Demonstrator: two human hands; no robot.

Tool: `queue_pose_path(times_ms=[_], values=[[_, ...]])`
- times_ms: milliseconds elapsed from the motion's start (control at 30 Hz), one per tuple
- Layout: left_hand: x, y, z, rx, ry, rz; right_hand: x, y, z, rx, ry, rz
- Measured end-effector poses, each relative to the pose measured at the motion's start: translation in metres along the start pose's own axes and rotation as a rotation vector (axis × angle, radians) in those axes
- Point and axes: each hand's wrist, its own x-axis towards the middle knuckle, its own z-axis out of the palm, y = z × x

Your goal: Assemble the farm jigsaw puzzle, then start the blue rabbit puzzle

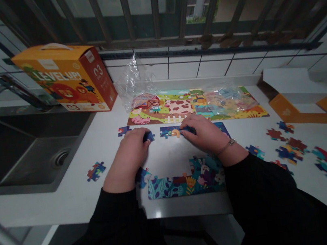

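Note:
My left hand (134, 146) is closed on a dark blue puzzle piece (151, 136), thumb and fingers at its edge. Across a small gap lies a joined strip of blue puzzle pieces (166, 132) with an orange shape on it. My right hand (202, 132) has its thumb and fingers closed at that strip's right end, hiding part of it. Nearer me is an assembled puzzle section (173, 187) with leaves and a rabbit. One loose blue piece (143, 178) lies beside my left forearm, and another piece (124, 131) sits behind my left hand.
Loose pieces (290, 149) lie scattered at right; a small cluster (96, 171) is at left near the sink (56, 183). Farm picture sheets (179, 105) and clear plastic bags (134, 81) are at the back. An orange box (65, 80) stands back left; an open box (296, 115) sits right.

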Motion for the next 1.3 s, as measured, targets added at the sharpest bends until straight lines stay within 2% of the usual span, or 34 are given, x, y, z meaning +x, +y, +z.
queue_pose_path(times_ms=[200,333,567,833,1300], values=[[0.008,-0.003,0.008,-0.044,0.037,0.089,0.0,-0.001,0.002,0.025,0.004,-0.003],[0.014,0.003,0.014,-0.096,0.067,0.181,0.0,0.0,0.003,0.039,0.01,0.004],[0.02,0.007,0.022,-0.101,0.064,0.249,0.0,-0.001,0.003,0.055,0.013,0.016],[0.017,0.007,0.021,-0.072,0.085,0.237,-0.001,0.001,0.005,0.059,0.008,-0.003],[0.002,0.039,0.018,0.126,-0.024,0.162,0.0,-0.001,0.004,0.06,-0.007,-0.008]])
